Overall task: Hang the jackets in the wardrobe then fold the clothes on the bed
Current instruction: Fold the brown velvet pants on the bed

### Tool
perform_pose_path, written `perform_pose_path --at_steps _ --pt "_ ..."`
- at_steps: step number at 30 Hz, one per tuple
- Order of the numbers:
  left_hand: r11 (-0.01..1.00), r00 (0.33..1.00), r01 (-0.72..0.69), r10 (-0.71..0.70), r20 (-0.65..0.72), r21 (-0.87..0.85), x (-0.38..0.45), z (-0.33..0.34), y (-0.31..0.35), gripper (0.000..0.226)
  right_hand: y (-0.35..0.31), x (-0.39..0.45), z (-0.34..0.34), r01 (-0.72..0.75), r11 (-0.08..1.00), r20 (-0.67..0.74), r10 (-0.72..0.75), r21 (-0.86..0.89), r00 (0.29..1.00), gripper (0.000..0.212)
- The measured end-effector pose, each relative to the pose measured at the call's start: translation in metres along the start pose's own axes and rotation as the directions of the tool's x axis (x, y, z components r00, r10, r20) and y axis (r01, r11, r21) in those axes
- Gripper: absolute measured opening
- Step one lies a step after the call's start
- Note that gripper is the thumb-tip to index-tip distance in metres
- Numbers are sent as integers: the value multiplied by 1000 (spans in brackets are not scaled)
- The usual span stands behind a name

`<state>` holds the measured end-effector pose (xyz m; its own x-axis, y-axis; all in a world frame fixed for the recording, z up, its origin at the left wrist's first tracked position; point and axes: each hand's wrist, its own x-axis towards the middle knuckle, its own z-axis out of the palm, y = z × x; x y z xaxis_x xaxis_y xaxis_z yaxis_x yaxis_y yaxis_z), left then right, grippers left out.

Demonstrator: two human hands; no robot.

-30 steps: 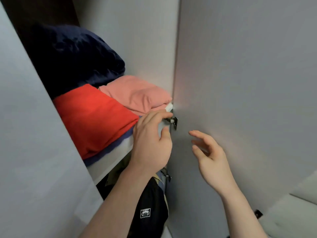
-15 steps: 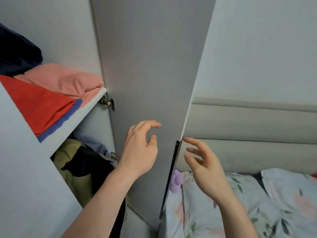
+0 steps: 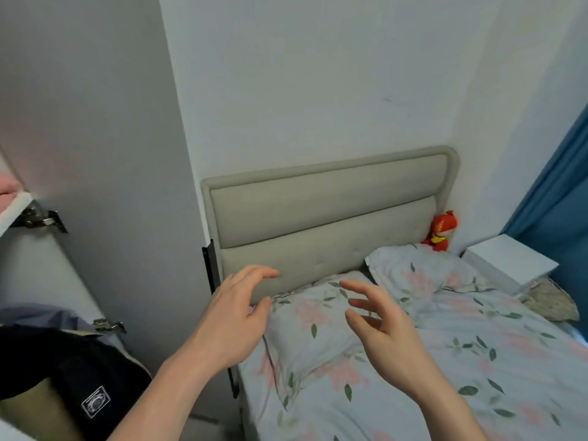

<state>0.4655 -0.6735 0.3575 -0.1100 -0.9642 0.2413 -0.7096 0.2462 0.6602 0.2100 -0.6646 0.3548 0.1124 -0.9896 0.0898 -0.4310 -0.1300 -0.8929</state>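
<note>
Far left, wardrobe open w/ door swung out; a dark jacket w/ a small white patch hangs low inside, olive fabric beside it; looks hung already, so I'd judge the jacket half done, though how many jackets are in there I can't tell; shelf edge above w/ a sliver of pink folded cloth, two metal hinges on the door side. Moving right; left hand up in mid-air, fingers spread & loosely curved, holding nothing, just off the door's edge; right hand beside it, also spread & empty, hovering over the pillow. Bed next, floral cover, padded headboard behind; no loose clothes to fold visible on this stretch of bed, prob. further down out of view. When found, clothes should be light, soft, floppy; I'd say pinch at shoulders or hem corners w/ both hands & lay flat on the cover. In the way: open door crowds the bed's corner; second pillow further right; red plush doll in the corner; white nightstand; blue curtain at far right.
</note>
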Motion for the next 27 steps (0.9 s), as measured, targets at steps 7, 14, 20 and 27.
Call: perform_pose_path --at_steps 7,14,20,27 --pt "986 969 -155 165 181 -67 19 50 15 40 21 -58 -40 -197 979 -193 184 -52 964 38" --pt "952 877 -246 299 377 -183 11 116 23 40 53 -134 -49 -421 905 -339 377 -64 862 39" --pt "905 715 -354 423 557 -235 -30 153 72 34 51 -220 -70 -513 858 -493 445 -4 748 37" --pt "812 538 -479 571 620 -333 -94 200 176 34 52 -357 -106 -584 808 -646 487 77 588 36"
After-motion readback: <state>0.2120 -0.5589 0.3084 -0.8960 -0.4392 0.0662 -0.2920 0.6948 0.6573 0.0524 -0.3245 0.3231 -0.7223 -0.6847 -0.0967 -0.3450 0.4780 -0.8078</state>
